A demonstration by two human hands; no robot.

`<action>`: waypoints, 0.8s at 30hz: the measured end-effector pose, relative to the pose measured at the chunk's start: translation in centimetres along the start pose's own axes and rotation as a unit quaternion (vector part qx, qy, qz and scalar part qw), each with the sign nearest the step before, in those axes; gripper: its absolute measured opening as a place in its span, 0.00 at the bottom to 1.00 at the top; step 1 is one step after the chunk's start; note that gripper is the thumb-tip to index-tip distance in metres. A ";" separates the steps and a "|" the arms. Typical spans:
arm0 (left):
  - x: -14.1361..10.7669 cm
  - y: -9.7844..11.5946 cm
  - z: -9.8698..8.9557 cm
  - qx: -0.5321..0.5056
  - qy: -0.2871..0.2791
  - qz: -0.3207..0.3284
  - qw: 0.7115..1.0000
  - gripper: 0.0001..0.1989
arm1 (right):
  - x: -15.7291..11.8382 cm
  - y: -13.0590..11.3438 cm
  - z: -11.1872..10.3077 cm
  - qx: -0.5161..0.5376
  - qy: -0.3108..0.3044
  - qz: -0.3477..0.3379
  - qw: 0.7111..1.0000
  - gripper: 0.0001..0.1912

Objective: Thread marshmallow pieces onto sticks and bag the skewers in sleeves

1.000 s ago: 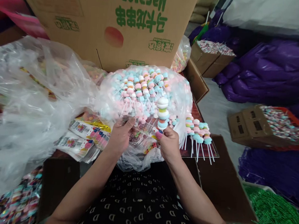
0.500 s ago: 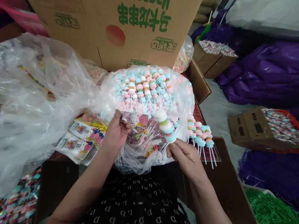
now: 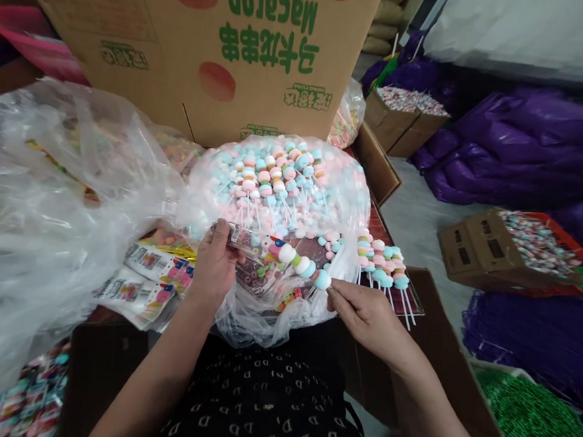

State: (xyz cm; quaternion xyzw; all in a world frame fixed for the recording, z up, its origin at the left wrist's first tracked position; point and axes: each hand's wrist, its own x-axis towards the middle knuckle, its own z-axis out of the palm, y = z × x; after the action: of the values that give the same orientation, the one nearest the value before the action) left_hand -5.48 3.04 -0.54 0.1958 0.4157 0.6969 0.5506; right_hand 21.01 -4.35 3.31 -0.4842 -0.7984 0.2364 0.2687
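Left hand (image 3: pixel 213 263) pinches a clear printed plastic sleeve (image 3: pixel 235 238) between thumb and fingers. Right hand (image 3: pixel 364 317), fingers pressed together, sits at the end of a pastel marshmallow skewer (image 3: pixel 298 262), which lies across the sleeve; can't tell if it's pinched or inserted. Remaining: a clear plastic bag of pastel skewers (image 3: pixel 274 184), a loose row of pastel skewers (image 3: pixel 381 261), and a pile of printed sleeves (image 3: pixel 141 288).

At centre a matt candy skewer (image 3: pixel 302 266) lies against a glossy printed plastic wrapper (image 3: pixel 240 239), with crinkled clear plastic sheeting (image 3: pixel 56 229) at left and matt brown cardboard (image 3: pixel 134 41) above.
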 end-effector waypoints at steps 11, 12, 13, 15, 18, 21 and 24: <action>0.1 0.1 0.1 0.015 -0.017 0.026 0.999 0.25 | -0.2 1.1 0.2 0.004 0.059 0.004 0.998 0.13; 0.0 0.1 0.2 0.017 -0.017 0.028 0.999 0.25 | -0.2 1.1 0.2 0.006 0.068 0.004 0.998 0.13; 0.0 0.2 0.2 0.018 -0.016 0.030 0.999 0.25 | -0.2 1.0 0.2 0.008 0.074 0.005 0.997 0.12; 0.1 0.4 0.3 0.020 -0.012 0.032 0.999 0.25 | -0.2 0.9 0.2 0.008 0.082 0.014 0.997 0.11; 0.3 0.7 0.4 0.020 -0.004 0.025 0.999 0.24 | -0.4 1.0 0.3 0.004 0.086 0.025 0.996 0.08; 0.4 0.7 0.4 0.021 -0.005 0.015 1.000 0.24 | -0.6 1.1 0.6 -0.001 0.112 0.023 0.993 0.07; 0.2 0.5 0.3 0.026 -0.013 0.024 0.999 0.24 | -0.8 1.2 0.8 -0.001 0.146 0.017 0.989 0.07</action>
State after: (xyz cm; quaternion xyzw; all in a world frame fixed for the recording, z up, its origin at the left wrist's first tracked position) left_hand -5.63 3.36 0.04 0.2295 0.4219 0.6963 0.5334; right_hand 21.54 -4.64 1.78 -0.5270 -0.7426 0.1666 0.3781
